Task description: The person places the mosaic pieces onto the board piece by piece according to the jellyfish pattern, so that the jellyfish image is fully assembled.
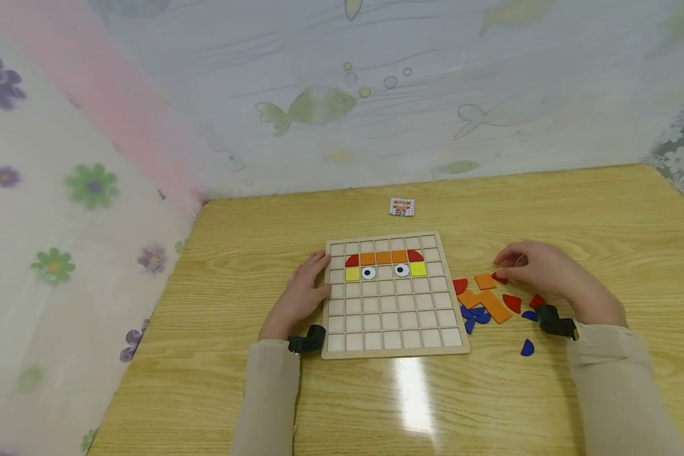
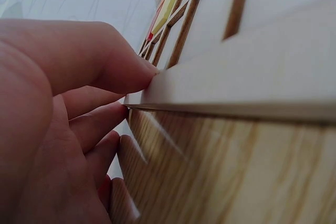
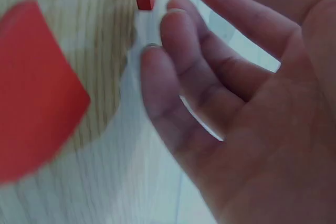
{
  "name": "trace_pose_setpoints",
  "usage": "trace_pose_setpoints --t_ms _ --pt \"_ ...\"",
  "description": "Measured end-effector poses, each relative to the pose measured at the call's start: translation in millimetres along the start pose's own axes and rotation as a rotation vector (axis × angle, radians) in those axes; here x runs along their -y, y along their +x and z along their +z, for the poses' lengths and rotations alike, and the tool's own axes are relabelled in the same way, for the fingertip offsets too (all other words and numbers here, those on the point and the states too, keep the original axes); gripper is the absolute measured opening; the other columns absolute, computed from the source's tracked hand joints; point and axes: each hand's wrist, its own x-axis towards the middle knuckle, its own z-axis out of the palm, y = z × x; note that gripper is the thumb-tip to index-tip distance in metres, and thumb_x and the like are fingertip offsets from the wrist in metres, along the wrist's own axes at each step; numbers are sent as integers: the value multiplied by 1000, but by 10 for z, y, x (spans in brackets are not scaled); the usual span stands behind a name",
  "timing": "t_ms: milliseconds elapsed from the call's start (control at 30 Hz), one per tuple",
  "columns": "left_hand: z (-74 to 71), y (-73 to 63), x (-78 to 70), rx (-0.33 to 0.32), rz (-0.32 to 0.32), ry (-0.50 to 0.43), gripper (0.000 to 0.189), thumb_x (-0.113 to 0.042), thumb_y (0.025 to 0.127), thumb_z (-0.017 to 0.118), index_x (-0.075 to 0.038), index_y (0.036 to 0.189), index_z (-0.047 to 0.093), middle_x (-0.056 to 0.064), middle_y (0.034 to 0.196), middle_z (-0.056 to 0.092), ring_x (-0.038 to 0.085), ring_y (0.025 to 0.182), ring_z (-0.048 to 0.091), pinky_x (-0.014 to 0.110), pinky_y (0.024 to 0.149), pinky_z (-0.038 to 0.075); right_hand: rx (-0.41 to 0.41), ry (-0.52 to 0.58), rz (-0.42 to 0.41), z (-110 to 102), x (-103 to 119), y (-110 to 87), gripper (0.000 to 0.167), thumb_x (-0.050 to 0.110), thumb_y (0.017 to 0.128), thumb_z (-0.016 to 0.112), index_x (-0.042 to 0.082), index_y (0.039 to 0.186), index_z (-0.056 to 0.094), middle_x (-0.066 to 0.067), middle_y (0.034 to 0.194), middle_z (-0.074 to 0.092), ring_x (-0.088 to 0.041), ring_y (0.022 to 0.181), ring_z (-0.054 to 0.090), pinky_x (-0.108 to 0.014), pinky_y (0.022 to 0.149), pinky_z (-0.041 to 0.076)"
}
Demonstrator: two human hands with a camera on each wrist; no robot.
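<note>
One steadying contact, I judge: my left hand (image 1: 300, 292) rests, fingers relaxed, against the grid board (image 1: 387, 304). My right hand (image 1: 543, 271) pinches a red piece (image 1: 500, 278), likely for control.

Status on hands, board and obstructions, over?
Left hand touching board at left edge. Right hand at red piece, grip unclear. Two rows part-filled. Loose pieces crowd board's right side.

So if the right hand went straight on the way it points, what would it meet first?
Past the red piece at its fingers, the right hand would probably meet the orange square first; depth is unclear.
</note>
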Motion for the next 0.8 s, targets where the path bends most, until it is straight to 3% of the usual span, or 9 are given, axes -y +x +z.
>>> trace_pose_setpoints --t_ms 133,367,800 --pt "6 1 3 -4 4 -1 60 -17 85 48 -16 142 28 -4 147 17 12 135 3 39 107 2 51 15 -4 5 -58 -8 33 28 79 67 6 104 61 -5 92 57 -20 79 51 -32 67 44" --pt "4 3 2 -6 10 -4 60 -16 85 49 -15 141 28 -3 147 18 12 135 4 38 107 2 66 34 5 18 -49 4 25 25 79 66 7 96 61 -3 86 58 -19 73 50 -31 63 43" --pt "-1 -1 -6 -4 10 -7 59 -15 85 49 -14 141 29 -3 147 18 13 135 4 37 107 2 -46 -22 -9 32 -19 30 17 23 86 58 10 96 62 -5 90 60 -23 81 51 -41 74 42"
